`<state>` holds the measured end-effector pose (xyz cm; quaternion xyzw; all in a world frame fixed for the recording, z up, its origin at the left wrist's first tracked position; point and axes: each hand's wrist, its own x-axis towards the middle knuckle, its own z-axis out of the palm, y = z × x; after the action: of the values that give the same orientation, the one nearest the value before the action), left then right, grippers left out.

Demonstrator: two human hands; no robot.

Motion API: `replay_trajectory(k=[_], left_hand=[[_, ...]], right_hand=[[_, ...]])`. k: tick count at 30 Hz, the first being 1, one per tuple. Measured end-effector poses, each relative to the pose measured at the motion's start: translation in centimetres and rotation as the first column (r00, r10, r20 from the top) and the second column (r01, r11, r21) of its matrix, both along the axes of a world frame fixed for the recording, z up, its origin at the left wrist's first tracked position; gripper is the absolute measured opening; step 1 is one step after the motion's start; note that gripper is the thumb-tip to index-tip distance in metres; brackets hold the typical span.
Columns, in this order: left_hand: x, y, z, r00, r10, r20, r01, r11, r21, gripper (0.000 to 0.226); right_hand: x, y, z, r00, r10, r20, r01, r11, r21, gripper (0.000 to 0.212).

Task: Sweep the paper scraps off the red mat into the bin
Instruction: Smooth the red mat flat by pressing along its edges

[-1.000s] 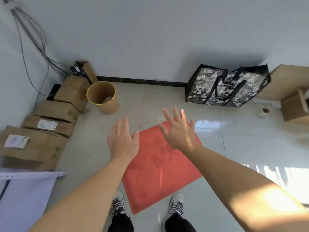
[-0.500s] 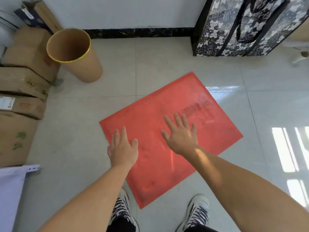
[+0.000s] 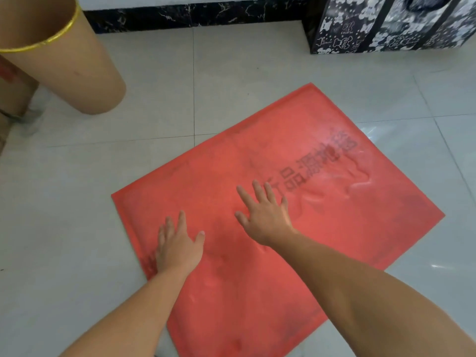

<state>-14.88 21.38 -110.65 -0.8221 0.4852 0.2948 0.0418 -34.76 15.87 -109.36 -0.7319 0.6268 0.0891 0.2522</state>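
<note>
I have my left hand [image 3: 177,247] and right hand [image 3: 265,217] flat over the near-left part of the red mat [image 3: 334,240], fingers straight and spread, holding nothing. The mat lies on the tiles [image 3: 64,215]; the bin [image 3: 69,73] stands far left, apart from it.

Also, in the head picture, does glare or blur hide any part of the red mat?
Head view: pale glare washes out the red mat around its dark print; bright reflections on the floor tiles beside it. Head view: left hand and right hand look slightly soft. Head view: the wide lens makes the bin lean outward.
</note>
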Motion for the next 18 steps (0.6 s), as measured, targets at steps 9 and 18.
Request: replay_trajectory(k=[9,18], left_hand=[[0.7,-2.1,-4.8,0.999,0.047,-0.007,-0.046,0.996,0.077,0.076],[-0.4,-2.6,-5.8,0.999,-0.052,-0.003,0.052,0.993,0.106,0.069]], right_hand=[[0.5,-3.1,-5.9,0.989,0.141,-0.043,-0.14,0.99,0.016,0.066],[-0.7,-2.8,-8.6,0.994,0.004,-0.109,0.005,0.996,0.087,0.07]])
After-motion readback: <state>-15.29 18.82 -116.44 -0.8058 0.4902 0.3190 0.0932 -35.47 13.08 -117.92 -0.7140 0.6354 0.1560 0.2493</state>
